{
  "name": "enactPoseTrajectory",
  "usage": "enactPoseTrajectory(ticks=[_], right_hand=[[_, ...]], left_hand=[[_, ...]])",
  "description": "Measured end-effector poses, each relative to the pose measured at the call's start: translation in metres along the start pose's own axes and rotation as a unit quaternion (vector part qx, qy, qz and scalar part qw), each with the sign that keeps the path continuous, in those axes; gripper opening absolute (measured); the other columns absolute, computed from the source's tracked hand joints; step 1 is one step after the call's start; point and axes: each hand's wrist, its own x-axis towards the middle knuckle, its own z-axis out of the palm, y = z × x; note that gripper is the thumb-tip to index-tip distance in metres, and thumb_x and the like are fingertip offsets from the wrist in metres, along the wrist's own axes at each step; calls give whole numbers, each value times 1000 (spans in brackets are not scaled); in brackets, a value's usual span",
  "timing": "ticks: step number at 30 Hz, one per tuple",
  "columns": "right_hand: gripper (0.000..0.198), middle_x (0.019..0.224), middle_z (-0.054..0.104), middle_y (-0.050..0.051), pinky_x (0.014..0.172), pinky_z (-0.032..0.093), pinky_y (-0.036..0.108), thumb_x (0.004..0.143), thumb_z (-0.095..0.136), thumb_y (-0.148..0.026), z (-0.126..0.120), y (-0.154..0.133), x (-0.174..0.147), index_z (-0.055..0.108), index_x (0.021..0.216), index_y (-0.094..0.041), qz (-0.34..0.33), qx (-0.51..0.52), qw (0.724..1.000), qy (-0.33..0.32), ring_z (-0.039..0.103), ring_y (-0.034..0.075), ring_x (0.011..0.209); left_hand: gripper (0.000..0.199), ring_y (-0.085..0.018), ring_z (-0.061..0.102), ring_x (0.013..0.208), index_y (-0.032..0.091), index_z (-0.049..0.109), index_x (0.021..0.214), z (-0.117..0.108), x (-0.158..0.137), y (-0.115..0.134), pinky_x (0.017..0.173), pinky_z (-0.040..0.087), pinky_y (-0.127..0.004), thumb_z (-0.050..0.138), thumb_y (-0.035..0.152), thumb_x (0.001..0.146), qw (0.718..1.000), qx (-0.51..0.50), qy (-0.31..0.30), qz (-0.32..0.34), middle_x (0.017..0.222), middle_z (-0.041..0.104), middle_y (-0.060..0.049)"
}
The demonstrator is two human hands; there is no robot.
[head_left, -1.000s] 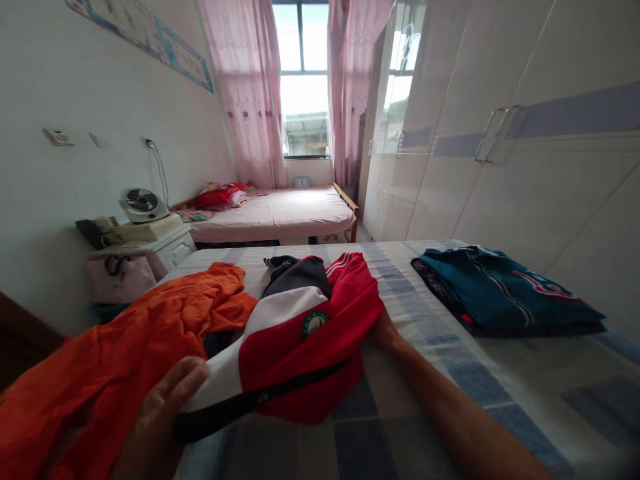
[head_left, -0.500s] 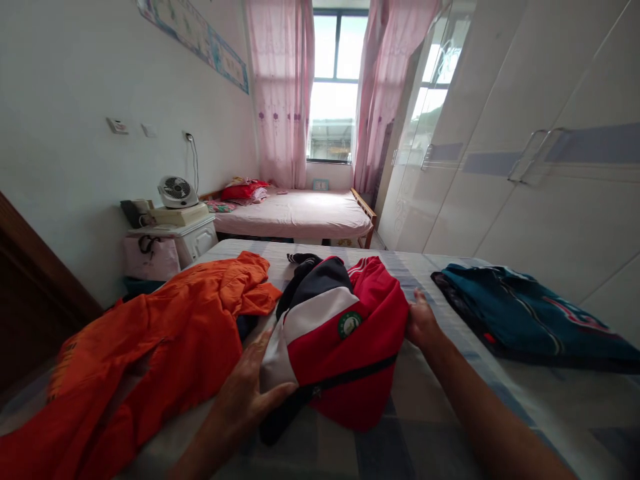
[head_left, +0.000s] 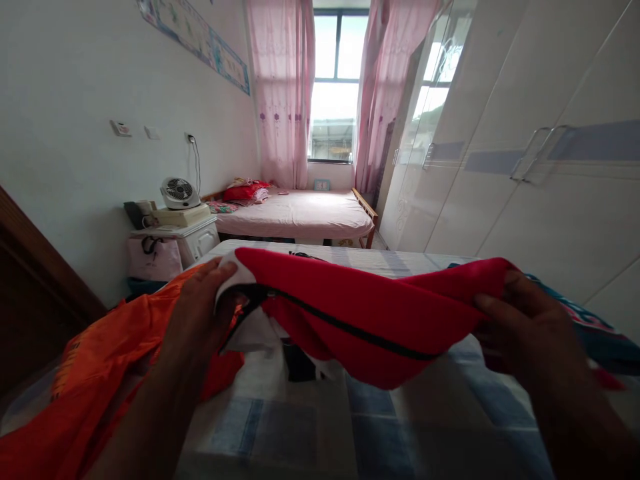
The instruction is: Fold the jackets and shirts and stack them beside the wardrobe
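A red jacket with white and dark parts and a black zip hangs stretched between my two hands, raised above the bed. At its white and black end, my left hand is closed on the cloth. My right hand grips the red end at the right, fingers wrapped round the fabric. Below my left arm lies an orange garment, spread on the bed. Behind my right hand, a folded teal zip jacket is partly hidden. The green badge seen before is out of sight.
The near bed has a blue and white checked sheet. Beyond it stand a pink-covered bed and a white bedside cabinet with a fan. A white wardrobe lines the right side.
The red jacket has been lifted off the bed and pulled out sideways. My left hand has moved up and left, my right hand further right, and both now grip the cloth.
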Motion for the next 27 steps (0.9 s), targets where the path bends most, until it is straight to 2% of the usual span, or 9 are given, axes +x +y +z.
enactPoseTrajectory(ticks=[2, 4, 8, 12, 15, 18, 21, 23, 27], right_hand=[[22, 63, 61, -2, 44, 46, 23, 66, 72, -36, -6, -2, -12, 61, 83, -29, 5, -48, 998, -25, 58, 14, 54], [20, 70, 64, 1, 50, 50, 25, 72, 68, -40, -8, 3, -21, 62, 84, -26, 34, -100, 987, -120, 61, 16, 60], [25, 80, 67, 5, 63, 53, 28, 80, 58, -43, -11, 22, -25, 65, 89, -20, 71, -192, 921, -330, 63, 18, 71], [31, 79, 68, 6, 65, 52, 29, 82, 54, -45, -15, 32, -6, 65, 92, -17, 41, -231, 933, -272, 63, 17, 70], [31, 83, 68, 7, 65, 52, 29, 84, 50, -43, -4, 40, 23, 63, 94, -16, 7, -247, 934, -258, 63, 17, 71], [27, 81, 68, 6, 63, 50, 28, 83, 51, -36, 30, 59, 58, 63, 98, -16, -28, -317, 891, -324, 63, 16, 68], [33, 90, 69, 8, 69, 49, 29, 80, 49, -22, 80, 83, 85, 61, 111, -15, -73, -391, 845, -357, 64, 17, 72], [47, 100, 68, 12, 76, 48, 33, 77, 48, -15, 113, 97, 93, 54, 123, -12, -112, -444, 815, -355, 64, 21, 84], [70, 112, 64, 8, 80, 46, 33, 73, 54, -17, 161, 125, 96, 36, 140, -23, -108, -469, 802, -354, 61, 24, 99]], left_hand=[[23, -21, 58, 99, 21, 66, 79, 14, 24, 11, 78, 51, -23, 69, 14, 57, 999, 14, 5, 51, 105, 63, -1], [21, -19, 59, 95, 19, 64, 87, 34, 43, 10, 77, 52, -25, 64, 20, 66, 998, 1, 13, 64, 100, 63, -2], [34, -20, 62, 90, 18, 59, 108, 61, 48, -30, 79, 52, -32, 54, 30, 77, 1000, -21, 18, 3, 99, 64, -6], [46, -24, 54, 113, 20, 52, 120, 45, -7, -79, 94, 45, -36, 56, 37, 78, 988, 139, 48, 37, 126, 53, -11], [38, -23, 62, 94, 21, 55, 111, 18, -53, -97, 79, 52, -34, 52, 43, 80, 975, 205, 83, -7, 107, 63, -8], [33, -22, 65, 86, 22, 64, 94, 5, -74, -103, 76, 53, -33, 53, 48, 78, 967, 241, -77, -22, 95, 67, -6], [38, -25, 64, 97, 22, 67, 100, 11, -75, -112, 85, 52, -36, 55, 49, 76, 932, 270, -239, -28, 108, 66, -8], [47, -28, 62, 105, 20, 64, 111, 19, -74, -124, 89, 51, -40, 58, 50, 74, 914, 290, -282, -27, 119, 63, -11], [54, -32, 60, 109, 22, 58, 119, 30, -71, -160, 87, 52, -45, 60, 50, 73, 904, 315, -287, 28, 126, 59, -14]])
